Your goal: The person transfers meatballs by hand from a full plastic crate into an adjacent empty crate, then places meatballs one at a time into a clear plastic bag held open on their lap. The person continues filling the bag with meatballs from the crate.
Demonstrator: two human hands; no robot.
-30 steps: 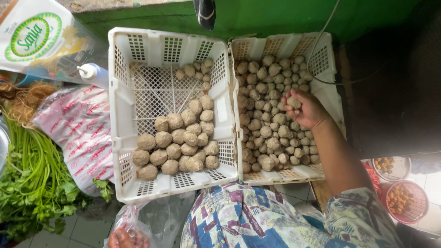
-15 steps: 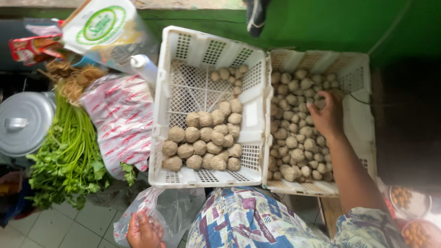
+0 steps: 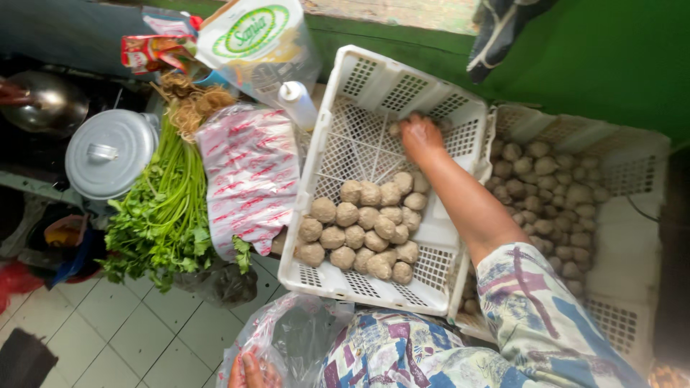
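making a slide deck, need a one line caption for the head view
Right hand reaching into the far end of a white crate partly filled with round balls; left hand at a clear plastic bag.

The right arm stretches forward and to the left from a patterned short sleeve, forearm bare and nearly straight. The right hand (image 3: 421, 136) is at the far end of the reach, palm down, fingers curled downward; whether they hold anything cannot be told. The left hand (image 3: 250, 372) sits low at the bottom edge, only partly in view, fingers bent, near the lap.
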